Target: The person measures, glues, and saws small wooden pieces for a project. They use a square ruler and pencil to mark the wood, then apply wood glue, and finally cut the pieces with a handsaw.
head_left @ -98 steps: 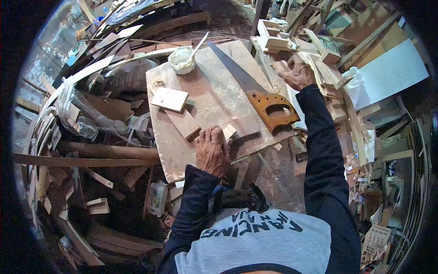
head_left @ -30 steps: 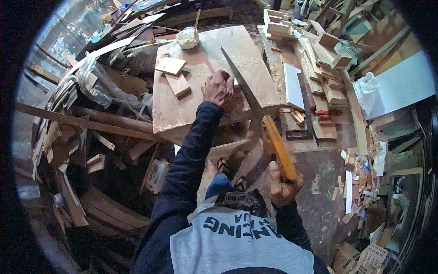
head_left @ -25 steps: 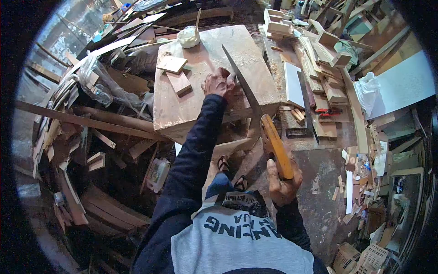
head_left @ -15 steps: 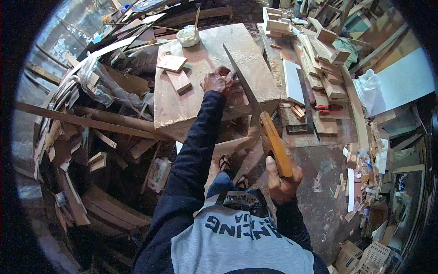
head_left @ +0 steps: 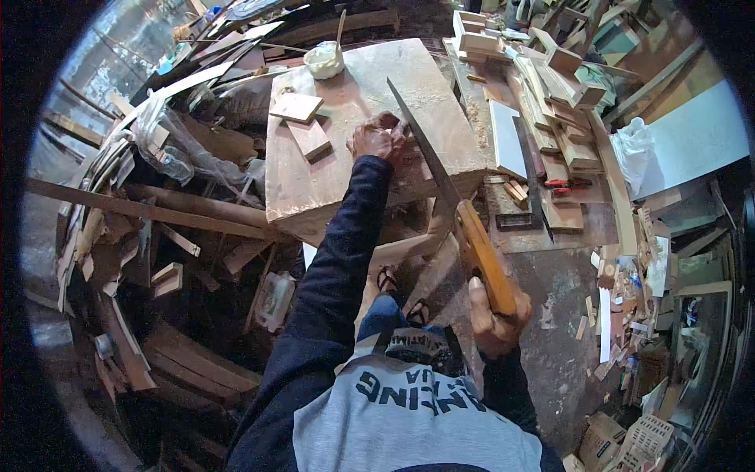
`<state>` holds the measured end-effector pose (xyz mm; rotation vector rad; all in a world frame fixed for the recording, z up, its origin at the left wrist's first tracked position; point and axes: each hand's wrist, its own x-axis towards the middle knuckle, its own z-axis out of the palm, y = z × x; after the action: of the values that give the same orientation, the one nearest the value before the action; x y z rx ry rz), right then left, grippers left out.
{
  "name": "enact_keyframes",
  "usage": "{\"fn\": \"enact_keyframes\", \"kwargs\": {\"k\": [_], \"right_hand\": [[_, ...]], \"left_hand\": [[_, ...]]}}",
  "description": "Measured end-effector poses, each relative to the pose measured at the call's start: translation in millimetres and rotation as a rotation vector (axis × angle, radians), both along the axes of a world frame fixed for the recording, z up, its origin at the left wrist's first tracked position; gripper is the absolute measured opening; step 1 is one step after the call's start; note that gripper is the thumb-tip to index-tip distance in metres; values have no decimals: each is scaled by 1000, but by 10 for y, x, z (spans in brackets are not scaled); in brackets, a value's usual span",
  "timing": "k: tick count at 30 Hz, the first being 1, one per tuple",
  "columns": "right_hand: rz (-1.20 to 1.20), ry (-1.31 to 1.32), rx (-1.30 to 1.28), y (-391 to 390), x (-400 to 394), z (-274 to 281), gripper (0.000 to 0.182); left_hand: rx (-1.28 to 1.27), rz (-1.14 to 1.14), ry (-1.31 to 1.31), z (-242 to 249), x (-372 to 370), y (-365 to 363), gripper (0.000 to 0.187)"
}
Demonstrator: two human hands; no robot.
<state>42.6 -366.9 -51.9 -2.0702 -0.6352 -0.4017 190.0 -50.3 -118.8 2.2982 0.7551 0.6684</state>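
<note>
My right hand (head_left: 500, 322) is wrapped round the wooden handle (head_left: 486, 256) of a handsaw. The saw's long, tapering blade (head_left: 425, 149) points up and left across the near edge of a wooden workbench (head_left: 314, 189). Beside the blade, my left hand (head_left: 379, 137) is closed and pressed down on a small piece of wood, mostly hidden under its fingers. Left of that hand, two short boards lie crossed, a pale one (head_left: 296, 105) on top of a browner one (head_left: 309, 140).
A pale tub (head_left: 323, 60) with a stick in it stands at the bench's back. To the right are stacked wood pieces (head_left: 578, 153), a white panel (head_left: 507, 138) and a red-handled tool (head_left: 568, 186). Scrap wood and plastic sheeting (head_left: 169, 145) crowd the left.
My right hand and the saw handle have moved a little toward my body and to the right, drawing the blade back. My left hand stays in nearly the same place.
</note>
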Motion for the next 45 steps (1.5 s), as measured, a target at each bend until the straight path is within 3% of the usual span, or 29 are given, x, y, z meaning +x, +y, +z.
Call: {"fn": "enact_keyframes", "kwargs": {"k": [6, 9, 11, 13, 17, 20, 23, 25, 32, 37, 40, 44, 45], "right_hand": [[46, 208, 189, 115, 60, 152, 22], [59, 290, 191, 72, 19, 174, 22], [64, 293, 166, -58, -48, 95, 19], [43, 106, 70, -1, 0, 80, 23], [68, 339, 120, 72, 60, 234, 31], [72, 31, 48, -131, -38, 24, 27], [29, -100, -112, -156, -70, 86, 22], [30, 450, 174, 11, -17, 249, 23], [103, 151, 91, -109, -37, 139, 20], [13, 421, 166, -87, -119, 316, 18], [195, 250, 152, -22, 112, 21, 21], [81, 260, -5, -111, -41, 105, 19], [88, 185, -15, -144, -74, 147, 20]], "left_hand": [[24, -7, 60, 286, -137, -204, 28], [-28, -36, 51, 151, -69, -90, 29], [-24, -15, 42, 122, -49, -74, 30], [-14, -5, 42, 123, -69, -86, 31], [19, -14, 42, 108, -58, -68, 32], [15, -31, 14, 53, -27, -47, 32], [53, 34, 57, -155, 51, 78, 32], [59, 29, 65, -185, 90, 87, 33], [-5, -22, 65, 56, -14, -35, 34], [39, -4, 147, 253, -97, -147, 33], [47, -20, 96, 155, -66, -64, 28], [55, -16, 72, 224, -112, -119, 23], [-39, -42, 51, 216, -99, -95, 23]]}}
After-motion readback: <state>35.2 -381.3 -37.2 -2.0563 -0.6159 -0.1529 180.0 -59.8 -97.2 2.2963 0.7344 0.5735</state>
